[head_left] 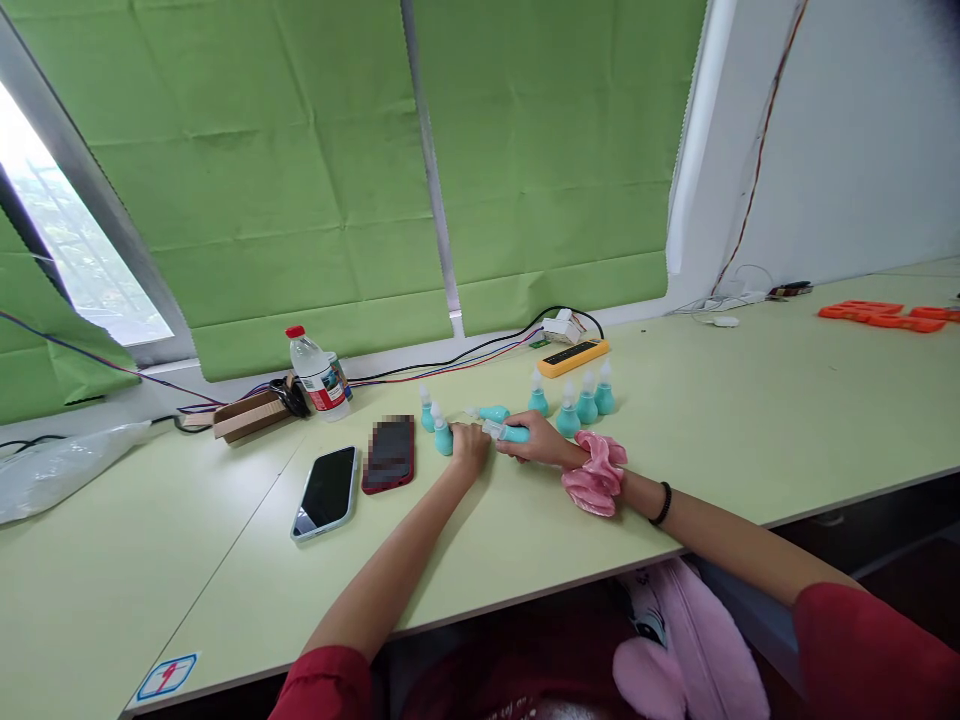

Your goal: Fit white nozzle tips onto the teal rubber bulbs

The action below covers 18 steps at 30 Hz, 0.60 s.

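Observation:
My right hand [541,441] is closed around a teal bulb aspirator [514,433], whose clear tip points left toward my other hand. My left hand [470,446] rests low on the table with its fingers curled; whatever may be inside them is hidden. Right beside its knuckles stands a teal bulb aspirator with a whitish tip [443,438], and another upright one [427,415] is just behind that. A further aspirator [493,412] lies on its side behind my hands. Several more stand in a group to the right, including one near my right wrist [568,420].
Two phones, one pale-edged [325,493] and one red-cased [389,454], lie to the left. Behind them are a red-capped bottle [319,375], an open cardboard box [251,416] and cables. A yellow-orange power strip [573,358] sits at the back; orange pieces [881,315] lie far right.

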### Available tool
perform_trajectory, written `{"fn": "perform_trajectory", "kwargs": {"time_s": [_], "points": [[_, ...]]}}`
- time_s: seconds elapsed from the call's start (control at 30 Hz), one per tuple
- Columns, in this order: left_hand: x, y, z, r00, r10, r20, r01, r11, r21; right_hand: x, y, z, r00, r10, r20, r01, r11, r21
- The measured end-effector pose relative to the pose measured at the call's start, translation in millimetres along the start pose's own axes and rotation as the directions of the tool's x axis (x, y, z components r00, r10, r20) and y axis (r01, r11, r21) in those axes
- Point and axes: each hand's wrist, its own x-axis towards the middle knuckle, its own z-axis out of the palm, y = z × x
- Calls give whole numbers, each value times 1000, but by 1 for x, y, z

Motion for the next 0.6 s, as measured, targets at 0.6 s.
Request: {"fn": "perform_trajectory", "kwargs": {"time_s": [0.6], "points": [[-39, 7, -26, 950, 304, 77, -313, 931, 188, -3, -4, 9, 911, -347, -221, 124, 744, -656]]}}
